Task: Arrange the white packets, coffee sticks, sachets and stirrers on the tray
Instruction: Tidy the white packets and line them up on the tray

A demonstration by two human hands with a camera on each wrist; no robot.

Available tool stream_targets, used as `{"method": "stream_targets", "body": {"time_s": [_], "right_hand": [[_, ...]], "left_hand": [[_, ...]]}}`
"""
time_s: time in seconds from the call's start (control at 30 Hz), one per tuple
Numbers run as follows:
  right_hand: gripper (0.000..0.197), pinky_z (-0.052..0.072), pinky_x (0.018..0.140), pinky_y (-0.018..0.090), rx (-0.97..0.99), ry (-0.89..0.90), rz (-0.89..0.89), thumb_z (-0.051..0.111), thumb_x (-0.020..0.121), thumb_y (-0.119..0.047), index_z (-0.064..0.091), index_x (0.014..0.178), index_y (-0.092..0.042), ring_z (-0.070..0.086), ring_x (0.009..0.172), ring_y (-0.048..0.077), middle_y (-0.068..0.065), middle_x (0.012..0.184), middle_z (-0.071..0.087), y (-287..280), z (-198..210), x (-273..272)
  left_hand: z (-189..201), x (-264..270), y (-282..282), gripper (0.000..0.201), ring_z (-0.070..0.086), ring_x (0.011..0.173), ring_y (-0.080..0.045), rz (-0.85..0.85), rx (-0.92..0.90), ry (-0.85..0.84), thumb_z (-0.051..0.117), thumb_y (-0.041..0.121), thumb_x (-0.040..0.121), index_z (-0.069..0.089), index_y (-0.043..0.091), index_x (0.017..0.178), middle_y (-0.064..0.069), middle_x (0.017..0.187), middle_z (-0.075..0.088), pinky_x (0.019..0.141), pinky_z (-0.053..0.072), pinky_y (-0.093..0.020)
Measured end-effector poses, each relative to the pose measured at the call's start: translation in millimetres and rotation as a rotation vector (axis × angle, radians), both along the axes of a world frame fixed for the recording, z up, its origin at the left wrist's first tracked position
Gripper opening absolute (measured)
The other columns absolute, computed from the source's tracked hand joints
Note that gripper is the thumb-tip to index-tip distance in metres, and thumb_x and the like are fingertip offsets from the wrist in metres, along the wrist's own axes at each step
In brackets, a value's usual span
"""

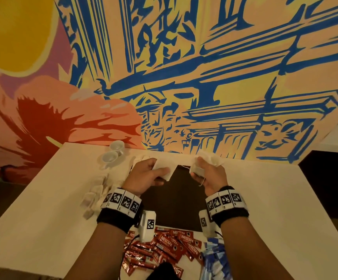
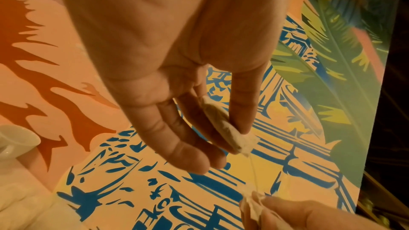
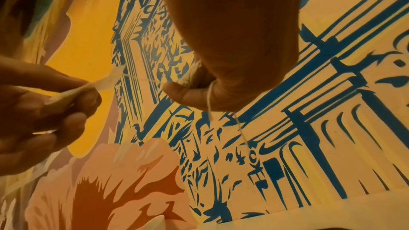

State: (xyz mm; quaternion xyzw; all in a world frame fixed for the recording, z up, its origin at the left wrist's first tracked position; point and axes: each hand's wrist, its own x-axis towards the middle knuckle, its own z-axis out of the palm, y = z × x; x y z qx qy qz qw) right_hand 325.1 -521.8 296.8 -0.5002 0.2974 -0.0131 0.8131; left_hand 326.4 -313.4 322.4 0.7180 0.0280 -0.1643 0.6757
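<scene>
My left hand [image 1: 143, 176] pinches white packet [image 1: 164, 170]; right hand [image 1: 208, 174] clutches packets [image 1: 210, 159], string dangling; tray [image 1: 176, 199] partly hidden by wrists.

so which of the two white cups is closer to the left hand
The nearer cup, the one further from the wall. The other cup sits behind it against the mural, further from the left hand.
</scene>
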Motion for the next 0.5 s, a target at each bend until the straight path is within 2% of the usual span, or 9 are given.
{"method": "stream_targets", "body": {"time_s": [0.1, 0.17, 0.23, 0.3, 0.37, 0.43, 0.5], "right_hand": [[0.030, 0.064, 0.064, 0.033, 0.037, 0.023, -0.029, 0.071, 0.095, -0.011, 0.059, 0.122, -0.012, 0.063, 0.102, 0.031, 0.011, 0.117, 0.060, -6, -5, 0], [0.025, 0.064, 0.062, 0.034, 0.037, 0.022, -0.005, 0.068, 0.096, -0.007, 0.060, 0.118, -0.015, 0.061, 0.106, 0.034, 0.010, 0.116, 0.058, -7, -9, 0], [0.024, 0.063, 0.059, 0.034, 0.004, -0.005, 0.095, 0.065, 0.098, -0.005, 0.062, 0.118, -0.018, 0.062, 0.110, 0.037, 0.015, 0.121, 0.060, -3, -10, -1], [0.028, 0.061, 0.062, 0.034, -0.001, -0.053, 0.228, 0.065, 0.099, -0.010, 0.063, 0.127, -0.016, 0.066, 0.109, 0.038, 0.020, 0.127, 0.063, 5, -8, -3], [0.029, 0.061, 0.064, 0.033, 0.044, -0.076, 0.359, 0.067, 0.098, -0.020, 0.067, 0.126, -0.014, 0.071, 0.103, 0.032, 0.018, 0.125, 0.069, 16, 1, -6], [0.034, 0.060, 0.065, 0.032, 0.069, -0.077, 0.467, 0.070, 0.094, -0.035, 0.070, 0.123, -0.017, 0.074, 0.101, 0.026, 0.011, 0.117, 0.075, 28, 9, -8], [0.043, 0.061, 0.068, 0.032, 0.062, -0.087, 0.570, 0.072, 0.089, -0.046, 0.071, 0.123, -0.020, 0.073, 0.102, 0.023, 0.006, 0.113, 0.076, 38, 11, -9]], "left_hand": [[1, -4, 1, 0.024, 0.073, 0.096, -0.021, 0.007, -0.031, -0.025, 0.075, 0.017, 0.088, 0.071, 0.010, 0.110, -0.005, 0.102, 0.076, 0.085, 0.060, -0.036], [1, -6, 4, 0.023, 0.072, 0.095, -0.020, 0.014, -0.044, -0.041, 0.075, 0.023, 0.088, 0.072, 0.006, 0.103, -0.007, 0.101, 0.076, 0.084, 0.058, -0.034], [-2, -6, 9, 0.036, 0.069, 0.091, -0.021, 0.037, -0.020, -0.072, 0.076, 0.029, 0.087, 0.070, -0.004, 0.099, -0.016, 0.100, 0.072, 0.080, 0.055, -0.032], [-5, -6, 13, 0.045, 0.064, 0.083, -0.022, 0.056, -0.001, -0.102, 0.077, 0.032, 0.086, 0.066, -0.011, 0.095, -0.021, 0.091, 0.068, 0.072, 0.052, -0.031], [-6, -4, 16, 0.033, 0.059, 0.076, -0.020, 0.072, -0.011, -0.104, 0.078, 0.028, 0.085, 0.069, -0.003, 0.081, -0.009, 0.076, 0.065, 0.067, 0.049, -0.030], [-6, -3, 17, 0.019, 0.059, 0.074, -0.017, 0.081, -0.019, -0.106, 0.078, 0.024, 0.086, 0.073, 0.019, 0.068, 0.002, 0.071, 0.066, 0.067, 0.049, -0.031], [-7, 0, 21, 0.010, 0.065, 0.080, -0.017, 0.094, -0.046, -0.108, 0.078, 0.021, 0.085, 0.074, 0.021, 0.076, 0.000, 0.079, 0.072, 0.068, 0.052, -0.031]]}}
